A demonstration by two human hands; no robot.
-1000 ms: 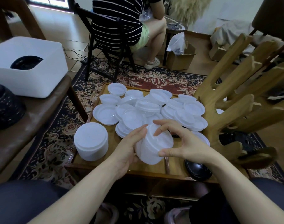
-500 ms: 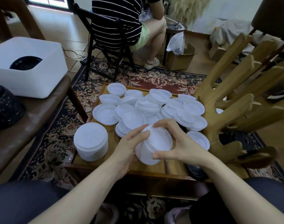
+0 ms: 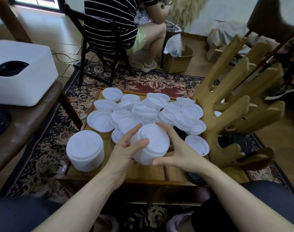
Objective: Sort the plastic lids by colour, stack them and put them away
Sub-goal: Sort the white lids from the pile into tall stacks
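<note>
A short stack of white lids (image 3: 151, 144) is held tilted above the low wooden table (image 3: 142, 173). My left hand (image 3: 126, 151) grips its left side with the thumb across the front. My right hand (image 3: 178, 151) cups its right side, fingers curled round the rim. Behind them lies a loose heap of several white lids (image 3: 149, 111). A taller finished stack of white lids (image 3: 85, 150) stands at the table's left front. One single white lid (image 3: 196, 144) lies to the right. A black lid (image 3: 195, 175) shows partly under my right forearm.
A white bin (image 3: 24, 76) holding black lids sits on a brown bench at the left. A wooden hand-shaped stand (image 3: 226, 118) rises at the table's right. A person in a striped shirt sits on a black chair (image 3: 99, 47) beyond the table. A patterned rug covers the floor.
Both hands have shifted their hold on the lid stack: the right hand slid from the top down to the right side, and the stack now tilts with its top face toward me.
</note>
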